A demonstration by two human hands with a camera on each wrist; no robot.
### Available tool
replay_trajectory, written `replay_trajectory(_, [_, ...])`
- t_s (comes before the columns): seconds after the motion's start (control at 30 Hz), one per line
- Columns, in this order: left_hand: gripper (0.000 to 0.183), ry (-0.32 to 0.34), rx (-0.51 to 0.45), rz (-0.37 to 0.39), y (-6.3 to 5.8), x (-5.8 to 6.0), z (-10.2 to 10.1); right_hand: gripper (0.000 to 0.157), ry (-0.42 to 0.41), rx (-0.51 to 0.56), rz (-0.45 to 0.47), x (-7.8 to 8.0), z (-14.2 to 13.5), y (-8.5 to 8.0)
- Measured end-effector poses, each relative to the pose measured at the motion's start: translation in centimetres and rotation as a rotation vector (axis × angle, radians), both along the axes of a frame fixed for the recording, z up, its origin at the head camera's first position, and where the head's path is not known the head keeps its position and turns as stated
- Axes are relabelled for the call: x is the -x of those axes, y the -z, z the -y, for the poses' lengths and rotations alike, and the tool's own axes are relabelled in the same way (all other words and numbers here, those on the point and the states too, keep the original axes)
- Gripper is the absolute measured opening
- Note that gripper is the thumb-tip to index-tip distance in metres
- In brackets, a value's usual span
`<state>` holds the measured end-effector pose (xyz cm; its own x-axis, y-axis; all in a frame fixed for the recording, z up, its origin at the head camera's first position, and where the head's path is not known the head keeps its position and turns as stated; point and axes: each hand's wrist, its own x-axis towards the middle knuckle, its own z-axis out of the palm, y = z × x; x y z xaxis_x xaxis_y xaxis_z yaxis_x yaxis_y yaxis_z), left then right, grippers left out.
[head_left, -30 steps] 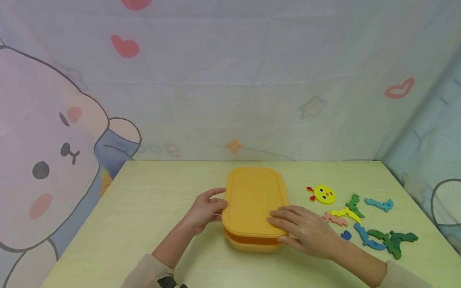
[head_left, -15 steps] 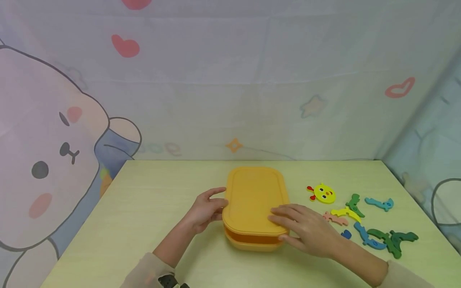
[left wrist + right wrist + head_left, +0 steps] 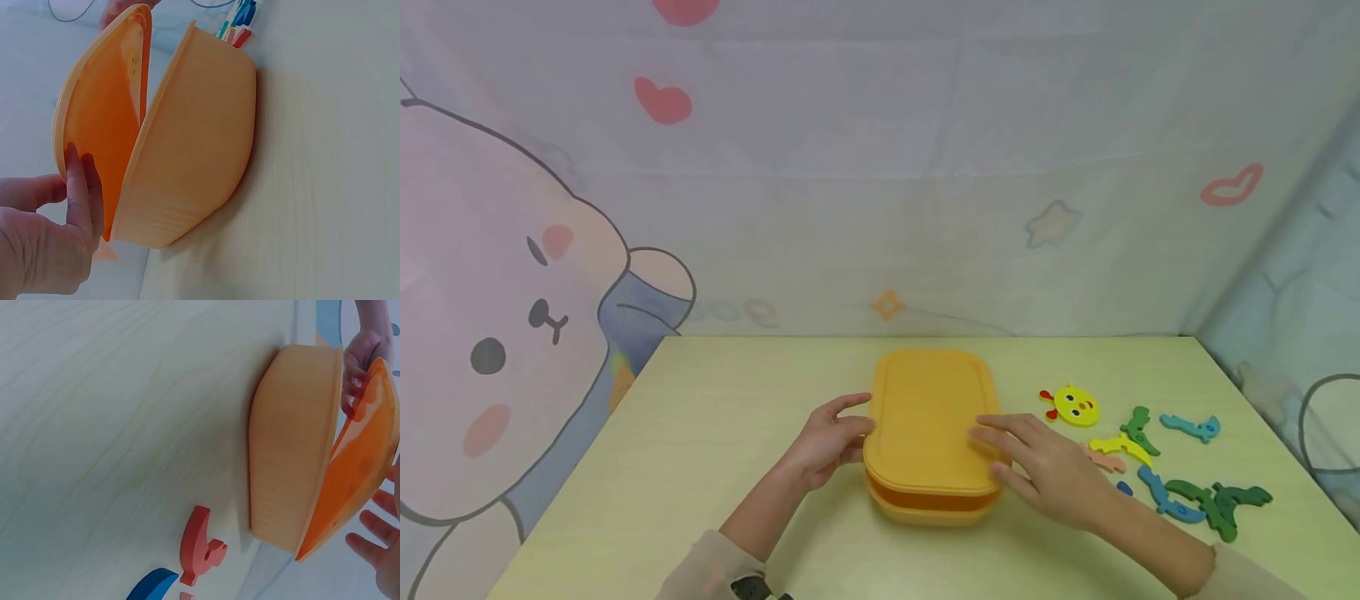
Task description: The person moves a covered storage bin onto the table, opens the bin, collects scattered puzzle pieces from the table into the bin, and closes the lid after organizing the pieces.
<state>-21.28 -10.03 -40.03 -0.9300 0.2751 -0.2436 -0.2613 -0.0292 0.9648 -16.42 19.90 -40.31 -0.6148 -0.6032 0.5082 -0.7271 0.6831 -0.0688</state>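
Note:
A yellow-orange plastic box stands on the table, its lid tilted over it. Toward the near side a gap shows between lid and rim. My left hand pinches the lid's left edge; in the left wrist view two fingers lie against its underside, the thumb outside. Over the lid's right side, my right hand has its fingers extended and spread. In the right wrist view those fingers are near the lid's outer face; whether they touch it I cannot tell. The box's contents are hidden.
Right of the box lie a yellow smiling face piece with red feelers and several flat coloured pieces, among them a light blue one, a yellow one and a dark green one. A printed cloth hangs behind the table.
My right hand has shifted slightly right and away from me, its fingertips now nearer the lid's right edge. Left hand, lid and box have stayed in place.

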Motion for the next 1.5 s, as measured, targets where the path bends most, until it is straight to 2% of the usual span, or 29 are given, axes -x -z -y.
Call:
replay_trajectory(0.13, [0.054,0.001,-0.004,0.002,-0.1,0.0,0.0,0.046,0.093,0.026,0.077,0.0,0.2,-0.3])
replay_trajectory(0.43, [0.054,0.009,-0.019,0.003,-0.2,0.0,0.1,0.046,0.237,0.171,0.299,0.6,0.5,-1.1])
replay_trajectory(0.83, [0.053,0.002,-0.017,0.002,-0.3,0.0,0.1,0.055,0.383,0.435,0.73,1.8,0.5,-2.2])
replay_trajectory(0.97, [0.053,-0.004,-0.018,0.001,-0.3,0.0,0.1,0.061,0.403,0.539,0.913,2.2,0.3,-2.0])
replay_trajectory(1.13, [0.052,-0.008,-0.019,0.004,-0.3,0.0,0.0,0.064,0.396,0.611,1.055,2.4,0.3,-2.1])
replay_trajectory(1.3, [0.053,-0.009,-0.022,0.009,-0.3,0.0,0.0,0.064,0.385,0.676,1.148,2.6,0.4,-2.1])
replay_trajectory(1.5, [0.053,-0.009,-0.025,0.006,-0.2,0.0,0.0,0.065,0.387,0.717,1.201,2.8,0.7,-2.1])
